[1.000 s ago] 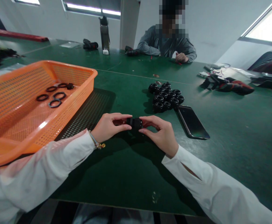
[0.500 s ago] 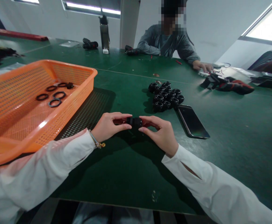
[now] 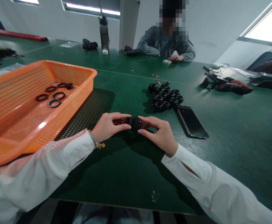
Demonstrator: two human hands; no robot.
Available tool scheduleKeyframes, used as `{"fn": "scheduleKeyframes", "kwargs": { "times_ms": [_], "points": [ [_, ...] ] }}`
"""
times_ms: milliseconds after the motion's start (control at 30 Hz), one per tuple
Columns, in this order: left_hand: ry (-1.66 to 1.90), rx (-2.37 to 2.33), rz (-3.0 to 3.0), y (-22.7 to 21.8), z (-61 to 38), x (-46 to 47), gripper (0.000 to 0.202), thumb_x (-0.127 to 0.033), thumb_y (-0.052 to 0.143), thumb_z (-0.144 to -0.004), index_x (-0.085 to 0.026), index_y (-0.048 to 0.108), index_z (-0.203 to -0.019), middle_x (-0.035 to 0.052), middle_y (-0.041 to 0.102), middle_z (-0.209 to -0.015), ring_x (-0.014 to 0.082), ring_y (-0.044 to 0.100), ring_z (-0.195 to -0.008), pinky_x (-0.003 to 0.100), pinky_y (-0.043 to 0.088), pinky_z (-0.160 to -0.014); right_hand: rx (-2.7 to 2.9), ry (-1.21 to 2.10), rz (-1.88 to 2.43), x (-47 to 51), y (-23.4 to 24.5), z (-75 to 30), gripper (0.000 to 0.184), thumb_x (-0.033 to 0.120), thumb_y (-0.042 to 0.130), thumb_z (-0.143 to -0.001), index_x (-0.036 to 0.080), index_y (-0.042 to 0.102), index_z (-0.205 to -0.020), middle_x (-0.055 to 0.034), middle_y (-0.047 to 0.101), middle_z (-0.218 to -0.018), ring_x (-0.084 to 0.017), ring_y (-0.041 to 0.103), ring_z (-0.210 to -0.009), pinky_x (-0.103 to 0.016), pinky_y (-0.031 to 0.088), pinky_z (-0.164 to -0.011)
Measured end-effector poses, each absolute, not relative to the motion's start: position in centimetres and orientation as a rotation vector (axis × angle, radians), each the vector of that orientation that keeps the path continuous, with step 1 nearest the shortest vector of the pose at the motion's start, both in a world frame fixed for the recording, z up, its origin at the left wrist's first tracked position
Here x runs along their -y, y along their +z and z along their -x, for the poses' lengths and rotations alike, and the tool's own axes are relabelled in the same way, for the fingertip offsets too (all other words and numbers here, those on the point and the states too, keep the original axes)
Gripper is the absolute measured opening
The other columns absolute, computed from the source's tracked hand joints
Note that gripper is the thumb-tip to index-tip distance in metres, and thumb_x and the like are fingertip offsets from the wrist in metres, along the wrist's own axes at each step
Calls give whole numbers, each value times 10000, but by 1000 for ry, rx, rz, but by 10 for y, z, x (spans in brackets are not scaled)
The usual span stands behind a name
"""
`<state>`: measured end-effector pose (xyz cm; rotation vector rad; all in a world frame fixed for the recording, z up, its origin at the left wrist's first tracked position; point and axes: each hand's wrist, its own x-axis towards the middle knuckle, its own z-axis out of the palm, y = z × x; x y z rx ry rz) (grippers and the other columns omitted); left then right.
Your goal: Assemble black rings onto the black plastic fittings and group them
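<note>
A black cable gland [image 3: 134, 123] lies level between my two hands, just above the green table. My left hand [image 3: 110, 125] pinches its left end between thumb and fingers. At the other end, my right hand [image 3: 160, 132] has its thumb and fingertips around the rounded cap. Beyond my right hand stands a cluster of several similar black cable glands [image 3: 166, 95], packed close together. Several black ring nuts [image 3: 54, 103] and a small black piece [image 3: 69, 86] lie in the orange basket [image 3: 89, 76] on the left.
A phone [image 3: 191, 121] lies face up to the right of the cluster. Across the green table [image 3: 124, 183] sits a person [image 3: 152, 40] in grey. Black-and-red tools [image 3: 235, 85] lie at the far right, and a bottle [image 3: 104, 34] stands at the back.
My hands stay in nearly the same place, with the right fingers shifted slightly around the cable gland's cap. The person's hand across the table has moved left, away from the tools, with a small white item.
</note>
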<state>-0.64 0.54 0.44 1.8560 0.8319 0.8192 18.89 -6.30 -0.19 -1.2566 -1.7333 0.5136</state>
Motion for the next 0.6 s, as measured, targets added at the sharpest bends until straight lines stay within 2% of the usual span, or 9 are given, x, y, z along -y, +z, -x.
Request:
{"fn": "scheduleKeyframes", "kwargs": {
  "times_ms": [167,333,600],
  "points": [
    [811,-834,-1853,4,5,-5,406,-332,730,-637,-122,717,-984,71,733,-895,180,672,-758,270,549,-714,1704,475,1262,62,-4,-189,250,235,693,-724,211,713,-972,-52,706,-941,-160,666,-751,-315,571,-708],
    [791,-827,-1813,4,5,-5,424,-345,729,-640,-128,709,-1004,79,736,-926,199,682,-793,299,556,-744,1638,548,1231,63,-5,-187,343,201,703,-704,201,671,-1046,-45,710,-900,-161,671,-761,-326,577,-740],
    [797,-813,-1801,5,5,-4,418,-335,734,-635,-124,710,-995,79,737,-923,200,684,-798,299,558,-752,1653,528,1241,63,-3,-187,258,225,706,-710,201,698,-967,-48,718,-879,-162,667,-728,-331,577,-720]
  ]
}}
